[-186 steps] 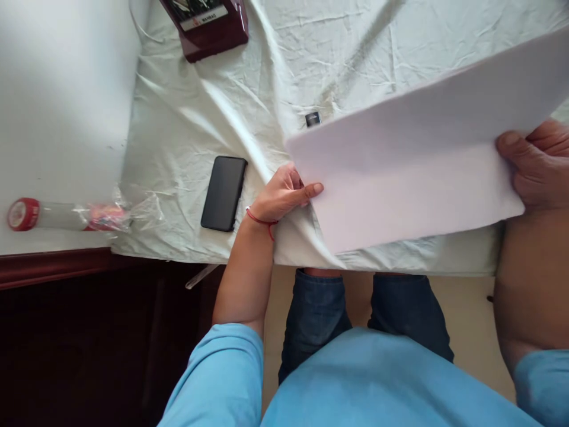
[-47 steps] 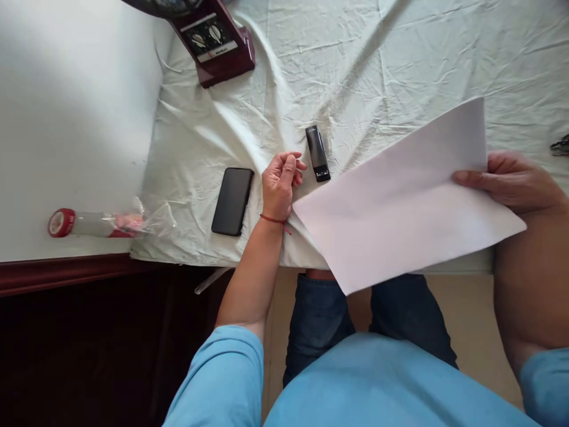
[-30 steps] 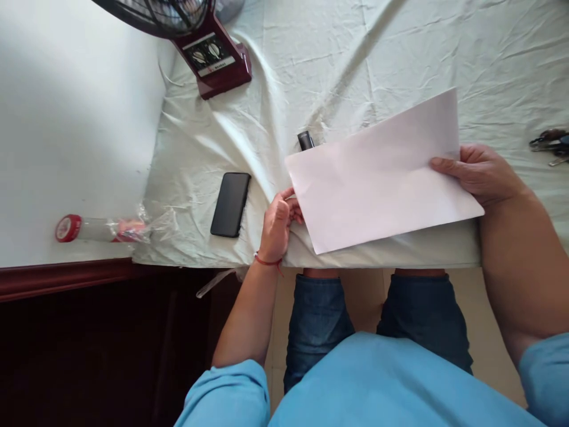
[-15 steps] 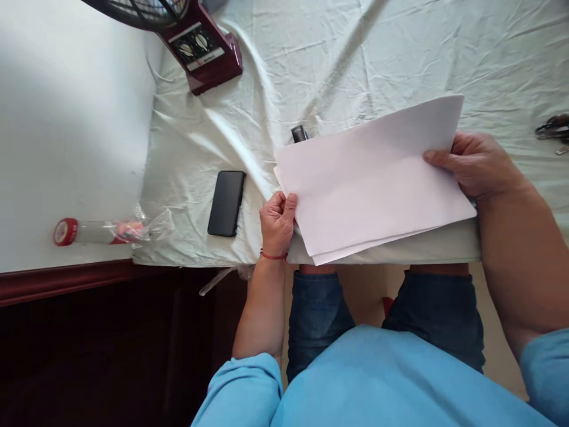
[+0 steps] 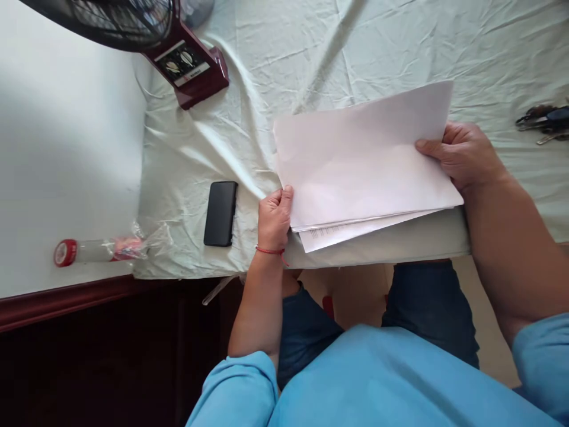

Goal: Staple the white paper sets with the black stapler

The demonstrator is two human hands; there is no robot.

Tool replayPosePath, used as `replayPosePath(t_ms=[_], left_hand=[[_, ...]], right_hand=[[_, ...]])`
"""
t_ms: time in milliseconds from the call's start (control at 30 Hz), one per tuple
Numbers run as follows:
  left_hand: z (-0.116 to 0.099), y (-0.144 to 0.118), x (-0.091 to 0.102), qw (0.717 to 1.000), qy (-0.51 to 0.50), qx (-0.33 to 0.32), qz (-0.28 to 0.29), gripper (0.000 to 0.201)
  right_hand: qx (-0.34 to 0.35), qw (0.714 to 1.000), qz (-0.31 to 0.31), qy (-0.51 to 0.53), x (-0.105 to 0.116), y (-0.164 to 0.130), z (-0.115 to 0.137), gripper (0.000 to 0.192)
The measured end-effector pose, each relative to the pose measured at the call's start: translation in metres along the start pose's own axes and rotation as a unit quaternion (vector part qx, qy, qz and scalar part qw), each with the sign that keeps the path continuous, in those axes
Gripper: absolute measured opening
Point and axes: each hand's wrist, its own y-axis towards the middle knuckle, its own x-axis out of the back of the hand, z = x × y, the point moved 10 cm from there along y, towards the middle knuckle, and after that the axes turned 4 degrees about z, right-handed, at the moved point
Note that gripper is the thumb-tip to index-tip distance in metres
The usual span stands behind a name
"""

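A small stack of white paper sheets (image 5: 360, 160) lies slanted over the near edge of a table covered with a wrinkled pale cloth (image 5: 284, 71). My left hand (image 5: 274, 216) grips the stack's lower left corner, thumb on top. My right hand (image 5: 462, 155) holds the right edge, thumb on the top sheet. A lower sheet with faint printed text (image 5: 338, 232) sticks out beneath the others. The black stapler seen earlier is hidden under the paper.
A black phone (image 5: 220, 213) lies face down left of my left hand. A maroon fan base (image 5: 186, 62) stands at the back left. A clear bottle with a red cap (image 5: 95, 251) lies on the bare white tabletop. Keys (image 5: 542, 118) rest at the far right.
The paper came down from a one-handed hold onto the table edge. My left hand left the stapler and took the stack's corner. The sheets now cover the stapler.
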Motion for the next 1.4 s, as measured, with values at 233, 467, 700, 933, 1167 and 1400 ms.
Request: replayPosePath(t_ms=[233, 467, 700, 933, 1167, 1400], left_hand=[[-0.005, 0.015, -0.010, 1.000, 0.010, -0.010, 0.028, 0.062], [-0.006, 0.007, 0.006, 0.999, -0.044, -0.006, -0.020, 0.050], [-0.007, 0.010, 0.010, 0.999, -0.012, 0.050, -0.013, 0.048], [-0.006, 0.013, -0.001, 0.995, -0.057, 0.055, 0.053, 0.048], [-0.005, 0.014, 0.012, 0.998, -0.031, 0.050, -0.003, 0.062], [-0.009, 0.016, -0.003, 0.995, -0.063, 0.049, 0.061, 0.050]], right_hand=[[-0.002, 1.000, 0.000, -0.010, 0.000, 0.001, 0.000, 0.036], [-0.027, 0.999, 0.020, -0.036, 0.002, -0.001, -0.007, 0.040], [-0.080, 0.987, 0.037, -0.135, 0.010, -0.004, -0.018, 0.051], [-0.011, 0.995, -0.079, -0.067, 0.018, -0.010, 0.005, 0.027], [-0.005, 0.994, -0.080, -0.073, 0.019, -0.010, 0.005, 0.028], [0.027, 0.994, -0.088, -0.052, 0.022, -0.008, 0.009, 0.024]])
